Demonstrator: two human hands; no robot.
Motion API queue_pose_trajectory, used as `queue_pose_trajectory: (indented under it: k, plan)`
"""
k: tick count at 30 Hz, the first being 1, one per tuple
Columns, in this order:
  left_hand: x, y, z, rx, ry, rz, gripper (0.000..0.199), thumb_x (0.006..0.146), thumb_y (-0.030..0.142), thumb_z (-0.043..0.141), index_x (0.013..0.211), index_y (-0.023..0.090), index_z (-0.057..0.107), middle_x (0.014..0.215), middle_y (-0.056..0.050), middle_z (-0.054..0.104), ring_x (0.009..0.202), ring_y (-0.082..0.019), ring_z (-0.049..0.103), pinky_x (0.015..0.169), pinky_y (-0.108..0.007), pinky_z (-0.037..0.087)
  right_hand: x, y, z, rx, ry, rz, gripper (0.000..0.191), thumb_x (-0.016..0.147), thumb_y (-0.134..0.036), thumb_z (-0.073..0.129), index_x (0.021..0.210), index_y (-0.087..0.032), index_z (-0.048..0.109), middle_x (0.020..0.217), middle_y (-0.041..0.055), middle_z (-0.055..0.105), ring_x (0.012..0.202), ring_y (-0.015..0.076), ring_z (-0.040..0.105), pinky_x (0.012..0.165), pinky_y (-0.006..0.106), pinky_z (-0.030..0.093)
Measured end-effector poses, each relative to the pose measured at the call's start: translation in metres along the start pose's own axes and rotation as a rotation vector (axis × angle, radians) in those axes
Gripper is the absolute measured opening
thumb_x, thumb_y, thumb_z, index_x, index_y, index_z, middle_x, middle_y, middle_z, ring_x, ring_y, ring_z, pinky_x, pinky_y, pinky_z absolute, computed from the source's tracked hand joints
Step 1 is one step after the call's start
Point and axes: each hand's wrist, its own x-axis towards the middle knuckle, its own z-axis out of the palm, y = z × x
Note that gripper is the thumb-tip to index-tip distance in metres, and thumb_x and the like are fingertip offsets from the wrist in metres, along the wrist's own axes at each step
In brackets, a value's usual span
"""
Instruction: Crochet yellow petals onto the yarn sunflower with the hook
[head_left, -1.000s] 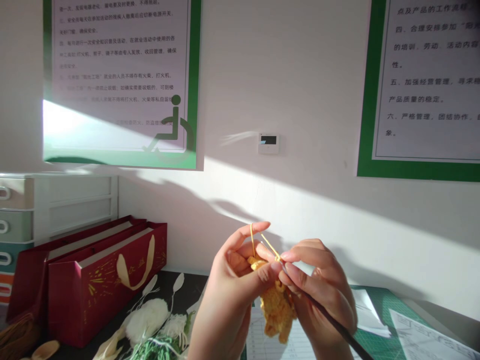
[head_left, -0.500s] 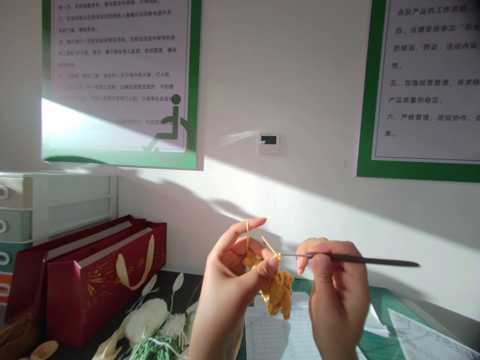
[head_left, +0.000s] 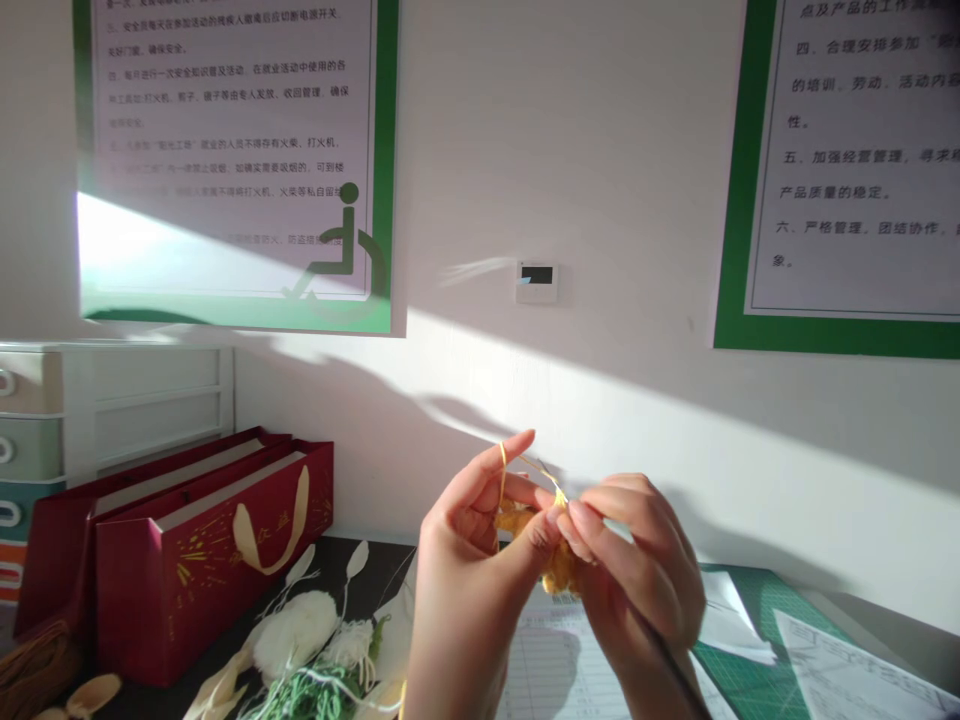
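Note:
My left hand (head_left: 480,545) pinches a yellow crocheted piece (head_left: 561,572) between thumb and fingers. Yellow yarn (head_left: 503,470) loops over its raised index finger and runs down to the top of the piece. Close against it, my right hand (head_left: 645,560) is closed on a crochet hook (head_left: 664,650), whose dark handle slants down to the lower right. The hook's thin tip is up at the yellow stitches beside my left thumb. Both hands cover much of the crocheted piece.
At left stand red gift bags (head_left: 217,560) before a drawer unit (head_left: 150,400). White yarn (head_left: 296,635) and green yarn (head_left: 311,690) lie on the dark tabletop. Printed sheets (head_left: 551,650) rest on a green cutting mat (head_left: 750,660). Behind is a wall with posters (head_left: 382,150).
My right hand has moved left, up against my left hand. The hook has swung from nearly level to steeply slanted, its handle now pointing down. The crocheted piece is more hidden.

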Motion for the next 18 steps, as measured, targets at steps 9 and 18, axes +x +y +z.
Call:
queue_pose_trajectory:
  k: [9,18]
  plan:
    - [0.01,0.013,-0.012,-0.105,-0.202,-0.165,0.059,0.063,0.013,0.097,0.119,0.018,0.079,0.073,-0.003,0.075,0.079,-0.022,0.072,0.082,-0.035,0.054,0.001,-0.008,0.006,0.461,0.129,0.348,0.012,0.1,-0.016,0.06,0.099,-0.026,0.067,0.076,0.0,0.068,0.07,0.0183,0.065,0.068,0.037,0.057]
    - [0.009,0.011,-0.017,-0.065,-0.281,-0.142,0.031,0.07,0.016,0.093,0.1,0.022,0.084,0.076,-0.003,0.073,0.075,-0.019,0.068,0.075,-0.032,0.053,0.012,-0.011,0.006,0.799,0.102,0.793,0.025,0.103,-0.036,0.056,0.081,-0.024,0.056,0.061,-0.0046,0.051,0.053,0.0126,0.052,0.053,0.026,0.048]
